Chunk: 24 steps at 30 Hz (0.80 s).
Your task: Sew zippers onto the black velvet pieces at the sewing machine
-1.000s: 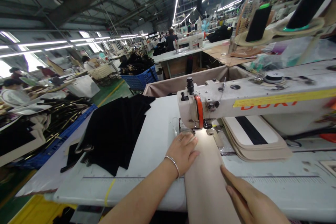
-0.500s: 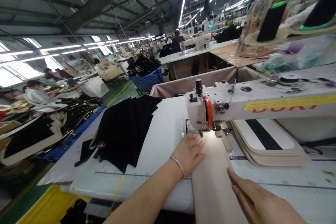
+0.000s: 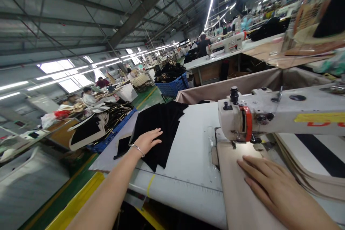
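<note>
My left hand [image 3: 147, 141], with a bracelet at its wrist, reaches over a fanned pile of black fabric pieces [image 3: 169, 125] on the left of the machine table. Its fingers are stretched out; whether they touch the top piece I cannot tell. My right hand [image 3: 272, 183] lies flat with fingers extended on a long beige panel [image 3: 234, 187]. The panel's far end is under the needle area of a white sewing machine [image 3: 269, 111] with an orange guard. Right of the machine head, partly behind my right hand, lies a stack of beige panels [image 3: 302, 172] with a black stripe on top.
A white table [image 3: 196, 140] carries a ruler scale along its front edge. Beyond the machine hangs a beige cloth-lined trough [image 3: 205, 93]. Blue crates [image 3: 172, 85] of black pieces stand on the far left. A person in dark clothes [image 3: 203, 46] is at another machine.
My left hand has left the beige panel by the needle and moved left onto the black pile. My right hand has slid forward and flattened on the panel. The view has turned left.
</note>
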Each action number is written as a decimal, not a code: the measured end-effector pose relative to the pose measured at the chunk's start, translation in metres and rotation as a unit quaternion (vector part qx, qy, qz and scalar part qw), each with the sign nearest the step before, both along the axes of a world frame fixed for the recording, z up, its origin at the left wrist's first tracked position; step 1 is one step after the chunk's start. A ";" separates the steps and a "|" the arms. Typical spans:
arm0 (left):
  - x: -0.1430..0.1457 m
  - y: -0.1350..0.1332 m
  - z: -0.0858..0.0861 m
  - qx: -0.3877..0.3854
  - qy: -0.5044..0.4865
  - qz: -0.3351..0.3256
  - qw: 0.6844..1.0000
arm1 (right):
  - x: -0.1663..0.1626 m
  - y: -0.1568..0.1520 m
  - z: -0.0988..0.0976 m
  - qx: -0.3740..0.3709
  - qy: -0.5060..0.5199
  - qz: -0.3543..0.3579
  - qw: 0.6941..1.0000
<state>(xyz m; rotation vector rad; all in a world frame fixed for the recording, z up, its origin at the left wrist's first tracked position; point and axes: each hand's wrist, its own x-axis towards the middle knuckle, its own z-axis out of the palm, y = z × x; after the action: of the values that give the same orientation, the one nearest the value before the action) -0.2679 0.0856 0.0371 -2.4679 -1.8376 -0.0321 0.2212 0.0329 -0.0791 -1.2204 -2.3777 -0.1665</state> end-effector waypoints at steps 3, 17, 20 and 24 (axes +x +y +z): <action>-0.005 0.001 0.009 -0.014 -0.008 -0.022 1.000 | 0.002 -0.001 0.001 -0.022 -0.002 -0.003 1.000; 0.054 -0.040 0.043 0.256 -0.013 0.053 0.965 | -0.005 0.001 0.012 -0.030 -0.003 -0.014 0.999; 0.121 -0.083 0.025 0.172 -0.061 -0.110 0.977 | -0.011 0.004 0.018 -0.018 -0.009 -0.021 1.000; 0.189 -0.091 -0.016 -0.066 -0.182 -0.227 0.954 | -0.015 0.004 0.025 -0.018 0.000 -0.029 0.999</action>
<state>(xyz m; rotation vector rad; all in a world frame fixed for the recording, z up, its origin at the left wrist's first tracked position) -0.0789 -0.0056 0.0216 -3.0985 -1.3562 -0.4270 0.2058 0.0368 -0.0545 -1.3066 -2.3559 -0.1420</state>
